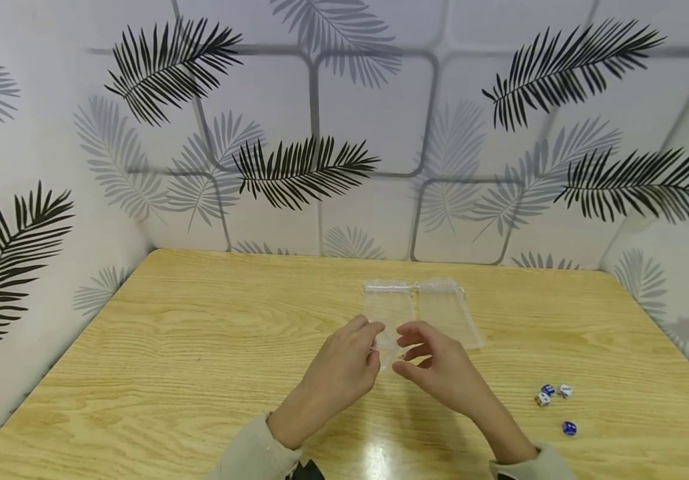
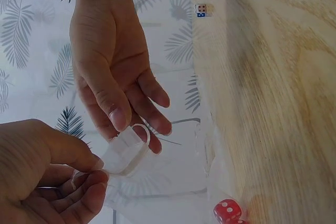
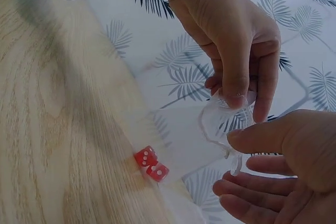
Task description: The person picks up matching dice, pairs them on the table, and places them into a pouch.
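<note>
A sheer white drawstring pouch [image 3: 178, 135] hangs from my left hand [image 1: 344, 360], whose thumb and fingers pinch it at the mouth. Two red dice [image 3: 151, 163] appear to lie inside its lower end, close to the tabletop. My right hand [image 1: 440, 367] is beside the mouth, its fingers spread and loosely bent. In the left wrist view a cord loop [image 2: 142, 129] stands out near the right thumb and fingers; whether they touch it I cannot tell. Seen from the right wrist, the left thumb [image 3: 234, 93] presses on the pouch's edge.
Two more sheer pouches [image 1: 443, 310] [image 1: 387, 300] lie flat behind the hands on the wooden table [image 1: 200, 320]. To the right are blue dice [image 1: 569, 428] and white dice [image 1: 542, 399]. A leaf-patterned wall [image 1: 368, 220] borders the table's far edge.
</note>
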A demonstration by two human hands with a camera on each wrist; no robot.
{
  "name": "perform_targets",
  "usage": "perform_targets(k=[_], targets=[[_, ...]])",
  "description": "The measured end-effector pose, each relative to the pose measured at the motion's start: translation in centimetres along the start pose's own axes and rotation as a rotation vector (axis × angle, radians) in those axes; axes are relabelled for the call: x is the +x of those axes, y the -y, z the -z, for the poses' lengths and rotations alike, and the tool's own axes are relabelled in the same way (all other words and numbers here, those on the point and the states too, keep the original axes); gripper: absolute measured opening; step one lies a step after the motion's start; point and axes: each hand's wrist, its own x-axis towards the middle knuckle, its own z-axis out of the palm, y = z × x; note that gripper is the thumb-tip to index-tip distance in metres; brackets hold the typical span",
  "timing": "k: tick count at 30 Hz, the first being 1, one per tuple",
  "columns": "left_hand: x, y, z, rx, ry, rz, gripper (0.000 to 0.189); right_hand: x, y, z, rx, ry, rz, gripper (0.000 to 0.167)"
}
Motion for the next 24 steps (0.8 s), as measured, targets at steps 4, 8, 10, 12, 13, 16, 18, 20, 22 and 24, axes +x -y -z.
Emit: perform_targets(k=[4, 8, 10, 12, 13, 16, 18, 20, 22, 24], targets=[[0.0, 0.0, 0.0, 0.0, -0.009, -0.01, 0.028, 0.0, 0.0, -0.2, 0.073, 0.034, 0.003, 0.035], [-0.1, 0.0, 0.0, -0.013, -0.018, -0.018, 0.028, -0.1, 0.0, -0.3, 0.101, 0.011, 0.013, 0.028], [-0.1, 0.0, 0.0, -0.022, -0.016, -0.016, 0.028, -0.1, 0.0, -0.4, 0.13, -0.01, 0.003, 0.023], [-0.1, 0.0, 0.1, -0.032, -0.01, -0.015, 0.027, -0.2, -0.1, -0.4, 0.168, -0.03, -0.008, 0.019], [-0.1, 0.0, 0.1, -0.037, -0.009, -0.015, 0.027, -0.2, -0.1, -0.4, 0.184, -0.039, -0.016, 0.017], [-0.1, 0.2, 0.3, -0.057, -0.006, -0.016, 0.025, -0.1, -0.3, -0.3, 0.213, -0.059, -0.04, 0.012], [-0.1, 0.3, 0.4, -0.079, -0.009, -0.019, 0.024, -0.1, -0.4, -0.1, 0.223, -0.072, -0.059, 0.011], [-0.1, 0.5, 0.7, -0.099, -0.02, -0.023, 0.022, 0.0, -0.4, 0.2, 0.223, -0.085, -0.078, 0.01], [0.0, 0.6, 0.9, -0.116, -0.033, -0.03, 0.021, 0.1, -0.3, 0.5, 0.222, -0.099, -0.093, 0.01], [0.0, 0.7, 1.1, -0.129, -0.045, -0.037, 0.02, 0.1, -0.2, 0.8, 0.221, -0.11, -0.106, 0.011]])
